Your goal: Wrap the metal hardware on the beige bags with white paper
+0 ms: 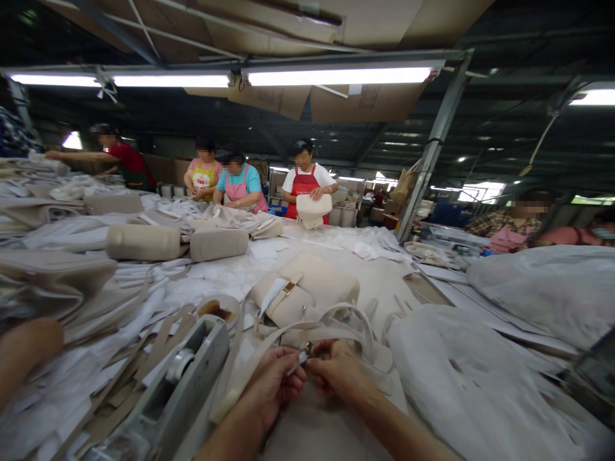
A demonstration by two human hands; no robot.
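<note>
My left hand [276, 381] pinches a small white piece [296, 363] near a gold buckle [308, 348] on a cream strap. My right hand [335, 366] is closed at the other side of the buckle, with its fingertips pressed against the strap end. The two hands almost touch, low in the middle of the view. Just beyond them lies a cream bag [331, 282] with a flap and gold clasp, and its looped straps [348, 314] curve around behind my hands.
A grey metal machine [192, 378] stands left of my hands, beside scrap strips [120, 378]. White plastic-wrapped bundles [461, 384] fill the right. More beige bags [144, 242] cover the far left. Several people stand across the table; another person's arm [31, 349] enters at left.
</note>
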